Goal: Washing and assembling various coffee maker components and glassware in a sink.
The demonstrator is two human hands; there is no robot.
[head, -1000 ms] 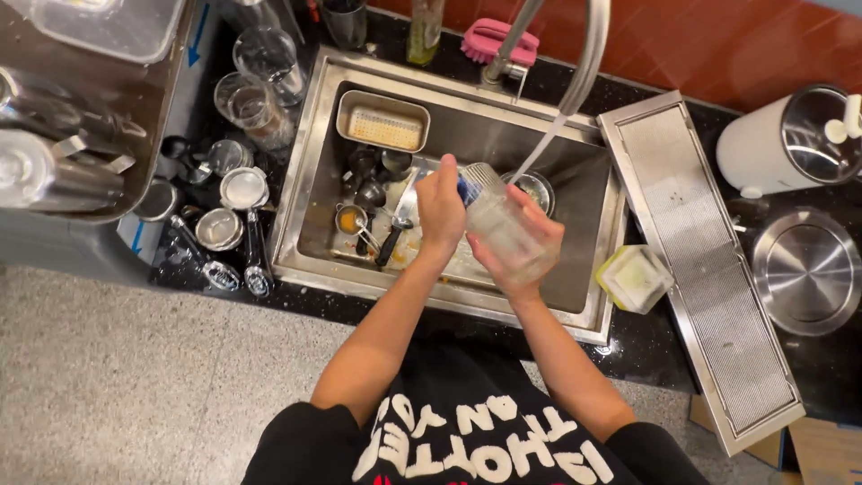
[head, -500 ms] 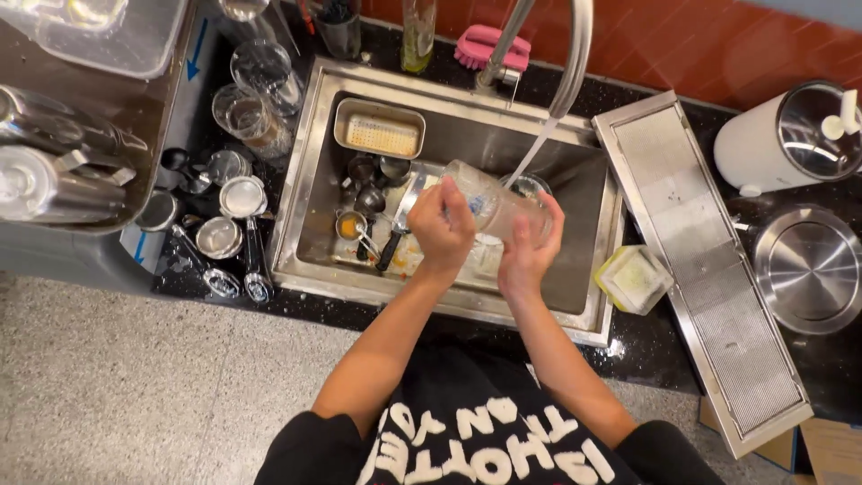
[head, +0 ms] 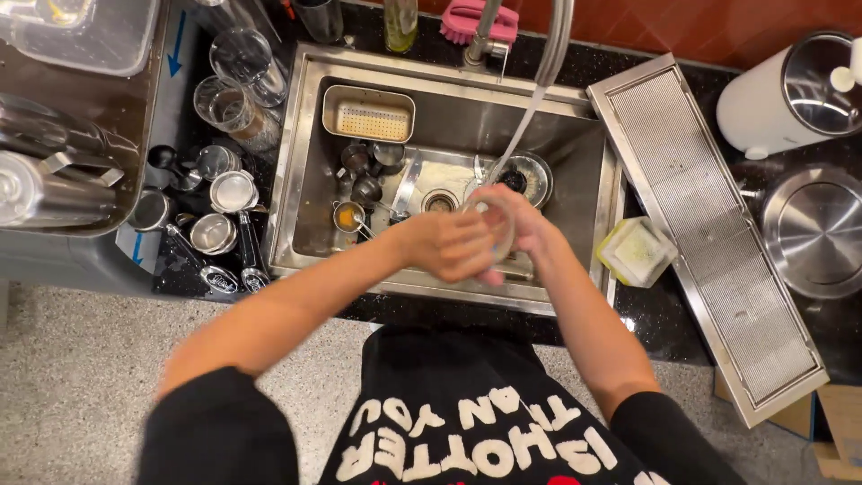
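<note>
Both hands are wrapped round a clear drinking glass (head: pixel 492 235) over the stainless steel sink (head: pixel 310 193), left hand (head: pixel 456 244) curled over its near side and right hand (head: pixel 525 229) cupping the far side, fingers closed on it. I'd say keep the glass tilted so the thin stream from the tap (head: pixel 557 40) runs inside, and grip firm since wet glass slips. It sits between the palms, just in front of the sink's drain (head: pixel 438 201).
</note>
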